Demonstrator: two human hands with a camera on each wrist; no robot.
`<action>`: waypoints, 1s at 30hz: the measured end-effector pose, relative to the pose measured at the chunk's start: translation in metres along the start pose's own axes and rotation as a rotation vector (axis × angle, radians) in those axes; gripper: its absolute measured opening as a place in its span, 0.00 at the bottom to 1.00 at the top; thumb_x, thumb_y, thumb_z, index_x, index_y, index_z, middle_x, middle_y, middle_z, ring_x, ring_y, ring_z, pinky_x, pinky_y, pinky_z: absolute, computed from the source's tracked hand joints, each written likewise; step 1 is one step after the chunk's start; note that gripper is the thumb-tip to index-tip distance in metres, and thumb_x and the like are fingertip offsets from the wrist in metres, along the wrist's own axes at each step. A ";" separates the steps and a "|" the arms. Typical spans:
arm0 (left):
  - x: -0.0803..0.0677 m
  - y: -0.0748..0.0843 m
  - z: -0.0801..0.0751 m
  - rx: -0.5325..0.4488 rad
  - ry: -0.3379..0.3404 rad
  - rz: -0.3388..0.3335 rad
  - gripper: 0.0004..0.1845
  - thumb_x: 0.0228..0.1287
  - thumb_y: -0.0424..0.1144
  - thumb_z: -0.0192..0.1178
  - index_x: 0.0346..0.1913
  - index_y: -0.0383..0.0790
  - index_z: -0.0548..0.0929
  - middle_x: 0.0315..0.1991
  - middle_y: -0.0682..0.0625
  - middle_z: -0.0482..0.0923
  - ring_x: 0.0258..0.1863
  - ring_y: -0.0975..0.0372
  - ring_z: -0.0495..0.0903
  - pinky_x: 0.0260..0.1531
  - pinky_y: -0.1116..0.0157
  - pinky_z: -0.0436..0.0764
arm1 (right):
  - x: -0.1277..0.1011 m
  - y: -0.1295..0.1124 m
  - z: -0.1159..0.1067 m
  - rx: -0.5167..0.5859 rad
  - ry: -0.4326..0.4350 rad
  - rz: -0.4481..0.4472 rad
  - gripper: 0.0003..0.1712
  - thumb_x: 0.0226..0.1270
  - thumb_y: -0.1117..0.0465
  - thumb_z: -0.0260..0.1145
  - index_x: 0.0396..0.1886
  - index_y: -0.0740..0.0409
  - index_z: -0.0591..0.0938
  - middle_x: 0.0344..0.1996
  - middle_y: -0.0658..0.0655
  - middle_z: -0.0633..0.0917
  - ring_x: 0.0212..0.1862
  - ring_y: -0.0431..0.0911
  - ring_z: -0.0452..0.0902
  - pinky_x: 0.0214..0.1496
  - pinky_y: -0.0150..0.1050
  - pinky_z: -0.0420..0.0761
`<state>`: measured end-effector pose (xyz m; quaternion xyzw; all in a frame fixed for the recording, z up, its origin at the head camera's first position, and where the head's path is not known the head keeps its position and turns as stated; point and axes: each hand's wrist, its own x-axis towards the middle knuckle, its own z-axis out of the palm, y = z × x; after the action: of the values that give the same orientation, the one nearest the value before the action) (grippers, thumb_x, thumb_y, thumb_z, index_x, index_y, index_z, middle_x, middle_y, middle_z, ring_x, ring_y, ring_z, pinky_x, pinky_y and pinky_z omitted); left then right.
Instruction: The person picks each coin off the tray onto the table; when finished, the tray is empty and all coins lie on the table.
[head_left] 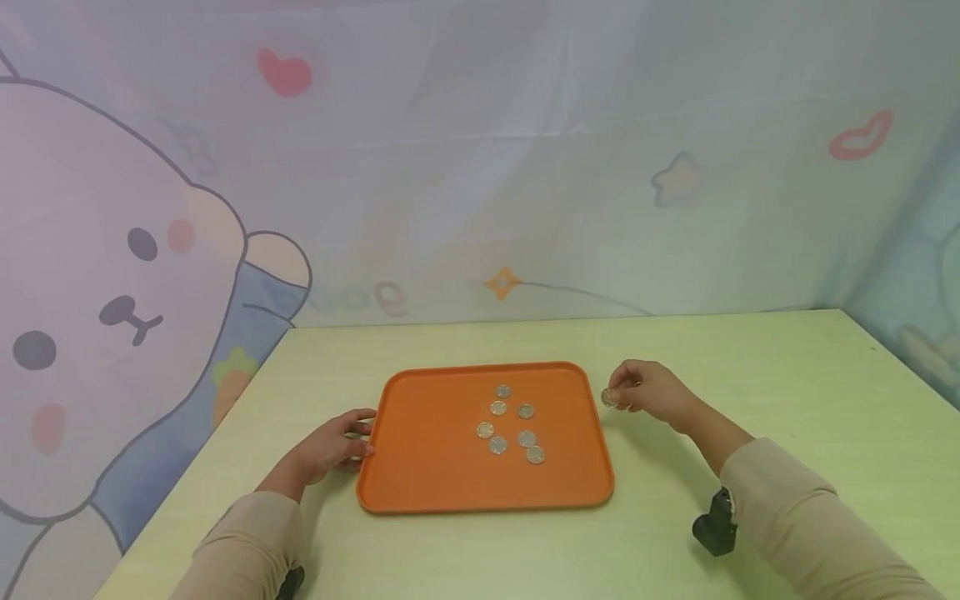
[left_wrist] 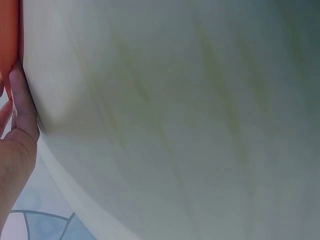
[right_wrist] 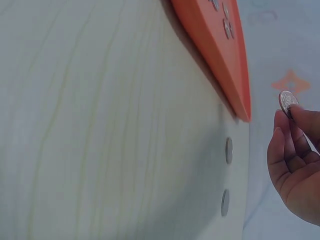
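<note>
1. just outside the right edge of the orange tray [head_left: 427, 471], the held coin [head_left: 608, 398] is up in the right hand [head_left: 652, 390], raised over the tabletop [head_left: 465, 554]; thumb and fingers are clamped on its lower part, and much of the disc stands free above the grip;
2. it looks like stiff metal, so it should be light, hard to harm and unable to bend; the faces are probably slick, and a loose pinch could let it spin or slip;
3. the present hold seems sound: thumb on one face, fingers behind, the far rim left bare;
4. in the tray seven loose coins [head_left: 485, 430] lie flat; their thin edges would give little to catch, so best take them by opposite sides of the rim; the nearest two lie very close together and may slide as a pair;
5. below the right hand, two tabletop coins [right_wrist: 229, 150] lie apart, just outside the tray; the same edge hold would suit;
6. at the tray's left rim, the left hand [head_left: 328, 450] rests with fingers apart, touching it; the tray looks stiff and light, likely to skid if pushed, and its raised rim is the place to steady it.
</note>
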<state>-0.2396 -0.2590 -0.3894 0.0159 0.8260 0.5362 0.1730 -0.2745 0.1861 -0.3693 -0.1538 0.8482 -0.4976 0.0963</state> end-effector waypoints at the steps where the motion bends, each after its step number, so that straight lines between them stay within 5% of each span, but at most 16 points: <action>1: 0.000 0.000 0.000 0.002 -0.002 0.001 0.30 0.54 0.23 0.52 0.61 0.29 0.55 0.52 0.33 0.59 0.36 0.58 0.73 0.35 0.59 0.76 | -0.001 0.001 -0.003 0.003 0.007 0.003 0.09 0.57 0.66 0.57 0.35 0.67 0.71 0.27 0.56 0.75 0.32 0.49 0.73 0.37 0.43 0.73; 16: 0.001 -0.001 -0.001 0.001 -0.011 0.006 0.30 0.54 0.23 0.52 0.61 0.28 0.55 0.51 0.33 0.59 0.35 0.59 0.73 0.35 0.59 0.76 | -0.017 0.024 -0.042 0.028 0.065 -0.056 0.14 0.56 0.58 0.60 0.34 0.66 0.72 0.27 0.55 0.77 0.30 0.45 0.73 0.33 0.38 0.73; 30: 0.001 0.000 -0.001 0.004 -0.009 0.000 0.31 0.54 0.24 0.52 0.61 0.28 0.54 0.52 0.33 0.59 0.36 0.57 0.73 0.36 0.58 0.76 | -0.026 0.040 -0.060 -0.076 0.107 0.102 0.15 0.60 0.63 0.55 0.40 0.72 0.68 0.32 0.58 0.77 0.34 0.45 0.73 0.39 0.41 0.73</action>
<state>-0.2406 -0.2597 -0.3896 0.0190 0.8263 0.5344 0.1768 -0.2764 0.2629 -0.3749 -0.0869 0.8772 -0.4670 0.0700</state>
